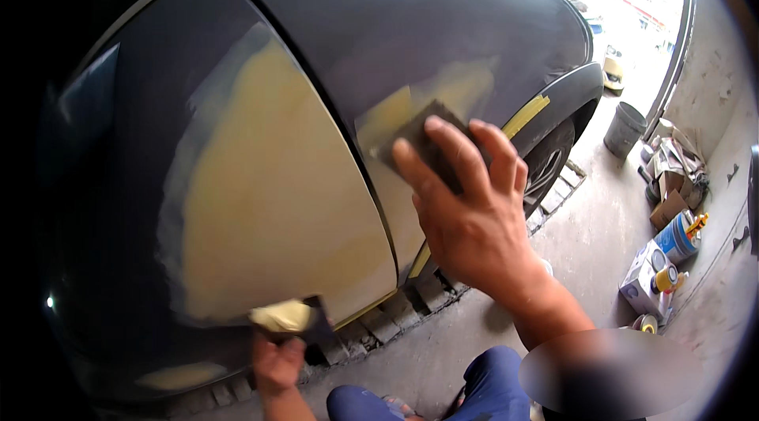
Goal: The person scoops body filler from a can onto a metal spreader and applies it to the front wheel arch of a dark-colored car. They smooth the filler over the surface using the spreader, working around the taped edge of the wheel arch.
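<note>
Just right of the door seam point(348, 142), the dark flat spreader point(436, 158) lies beneath the fingers of the right hand point(478, 219), set over the lower-left part of the pale yellow patch point(466, 85) on the rear panel. Those fingers are spread across its outer face, pinning it; the thumb is hidden, as is whether the blade touches the panel. Its visible upper-left edge, probably the long axis, slants across the seam's line, its lower-left end pointing toward the seam. The right hand is clearly the nearer one to this patch. Left of the seam's lower end, the left hand point(277, 362) grasps a dark plate point(320, 318), thumb near the soft yellow putty point(281, 316) heaped on it. From the right fingers, that putty lies down and leftward, across the seam, well apart from the spreader.
</note>
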